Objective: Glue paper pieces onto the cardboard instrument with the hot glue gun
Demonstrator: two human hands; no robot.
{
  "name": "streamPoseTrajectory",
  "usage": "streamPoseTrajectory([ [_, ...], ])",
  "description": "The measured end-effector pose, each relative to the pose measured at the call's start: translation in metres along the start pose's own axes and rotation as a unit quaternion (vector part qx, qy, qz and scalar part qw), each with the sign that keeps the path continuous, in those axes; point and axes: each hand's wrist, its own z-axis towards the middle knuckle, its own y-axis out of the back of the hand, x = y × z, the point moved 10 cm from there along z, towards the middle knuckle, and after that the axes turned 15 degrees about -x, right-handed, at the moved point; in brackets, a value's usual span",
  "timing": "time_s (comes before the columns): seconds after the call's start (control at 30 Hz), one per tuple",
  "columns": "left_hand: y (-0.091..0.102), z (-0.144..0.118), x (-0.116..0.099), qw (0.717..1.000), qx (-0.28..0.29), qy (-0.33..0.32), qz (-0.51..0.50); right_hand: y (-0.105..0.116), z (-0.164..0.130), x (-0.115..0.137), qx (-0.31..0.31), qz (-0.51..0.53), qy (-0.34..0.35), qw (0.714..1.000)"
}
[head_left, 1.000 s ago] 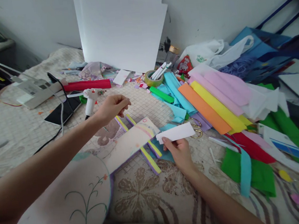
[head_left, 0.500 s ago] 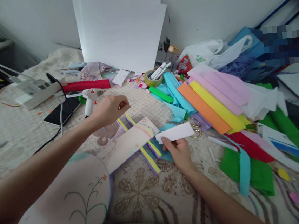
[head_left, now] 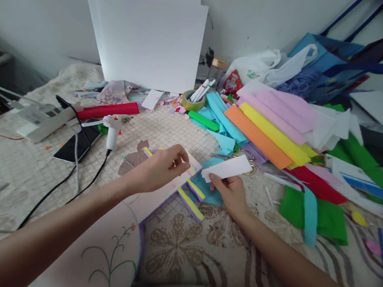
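Head view, right hand (head_left: 232, 194) pinching white paper strip (head_left: 227, 168), left hand (head_left: 160, 168) over pastel board (head_left: 156, 195)

Two bare forearms, no sleeves showing along their visible length, no watch, bracelet or ring in sight. The left hand (head_left: 160, 168) is bare, ungloved, its fingers slender with short, unpainted nails. The right hand (head_left: 232, 196) is likewise bare and ungloved, the thumbnail short and plain. At the bottom left corner of the view, a sliver of pink fabric shows by the left upper arm; its cut cannot be told.
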Motion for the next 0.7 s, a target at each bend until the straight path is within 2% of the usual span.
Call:
streamPoseTrajectory([
  [0.07,0.000,-0.002,-0.004,0.993,-0.016,-0.056,0.104,0.001,0.001,-0.002,-0.005,0.003,-0.007,1.000],
  [0.13,-0.009,-0.005,-0.007,0.978,0.012,-0.091,0.185,0.001,0.002,-0.003,-0.004,0.000,-0.013,1.000],
  [0.23,-0.021,-0.005,-0.005,0.957,0.056,-0.096,0.269,0.000,0.001,-0.004,0.000,-0.007,-0.016,1.000],
  [0.53,-0.028,0.008,-0.008,0.953,0.070,-0.082,0.284,-0.001,0.001,-0.001,0.004,-0.003,-0.014,1.000],
  [0.7,-0.031,0.012,-0.008,0.957,0.056,-0.081,0.275,-0.003,0.000,0.001,0.008,0.001,-0.011,1.000],
])
